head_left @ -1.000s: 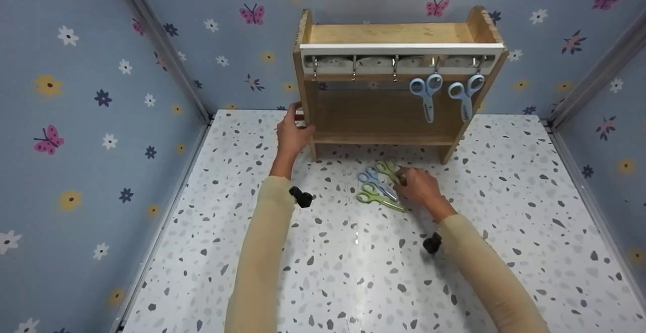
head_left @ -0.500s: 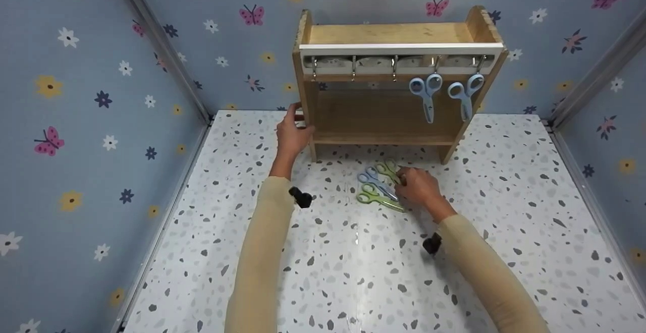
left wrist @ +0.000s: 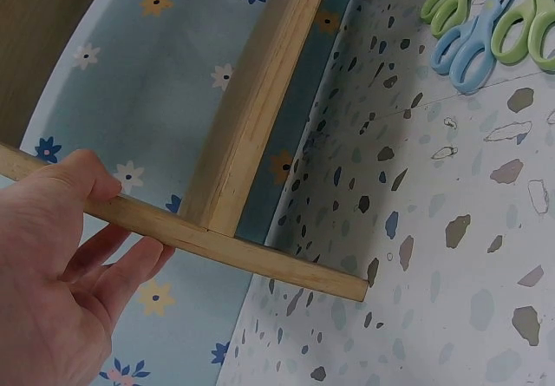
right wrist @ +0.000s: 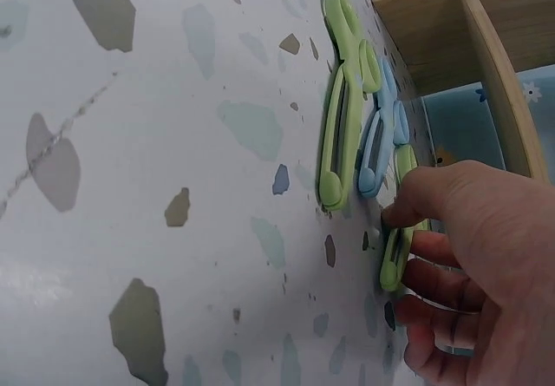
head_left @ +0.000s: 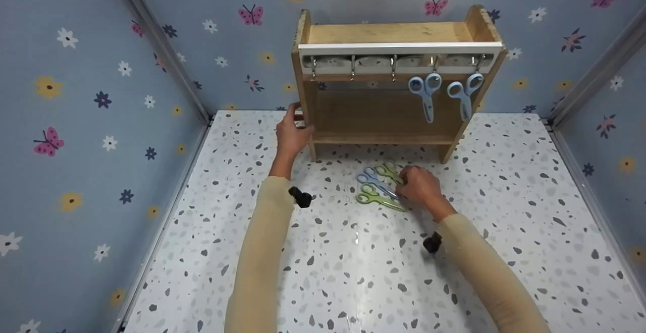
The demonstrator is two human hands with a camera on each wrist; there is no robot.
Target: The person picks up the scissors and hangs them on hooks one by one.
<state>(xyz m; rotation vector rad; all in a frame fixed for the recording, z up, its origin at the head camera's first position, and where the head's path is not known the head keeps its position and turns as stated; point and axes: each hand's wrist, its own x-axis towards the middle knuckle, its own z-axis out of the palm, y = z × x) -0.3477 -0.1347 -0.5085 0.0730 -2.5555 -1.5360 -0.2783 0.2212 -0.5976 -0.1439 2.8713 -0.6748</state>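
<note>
Apparently for pick-up, fingers of the right hand (head_left: 420,185) pinch the rearmost green scissors (head_left: 392,174) on the worktop (head_left: 353,272); the left hand (head_left: 293,133) grips the wooden rack (head_left: 383,139). Lifting toward a bare hook (head_left: 393,64) likely follows.

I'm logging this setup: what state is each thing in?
Wooden rack, upright
Three left hooks, bare
Left hanging scissors, closed
Right hanging scissors, closed
Near green scissors, closed, on the table
Middle blue scissors, closed, lying flat
Far green scissors, pinched
Left hand, gripping the rack
Right hand, pinching far green scissors
</note>
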